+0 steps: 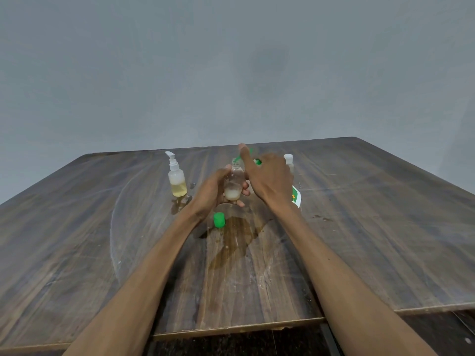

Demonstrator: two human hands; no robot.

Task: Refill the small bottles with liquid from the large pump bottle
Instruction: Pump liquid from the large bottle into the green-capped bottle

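My left hand (214, 191) grips a small clear bottle (233, 185), uncapped and upright, with a little whitish liquid at its bottom. My right hand (267, 176) rests on top of the large pump bottle, index finger on its green pump head (246, 152); the nozzle points at the small bottle's mouth. The large bottle is mostly hidden behind my right hand; only its white and green label (296, 197) shows. A green cap (219, 220) stands on the table just below the held bottle.
A small pump bottle (176, 179) with yellowish liquid stands to the left. Another small bottle with a white cap (289, 160) peeks out behind my right hand. A spill (236, 237) wets the wooden table (372, 227) in front of the cap.
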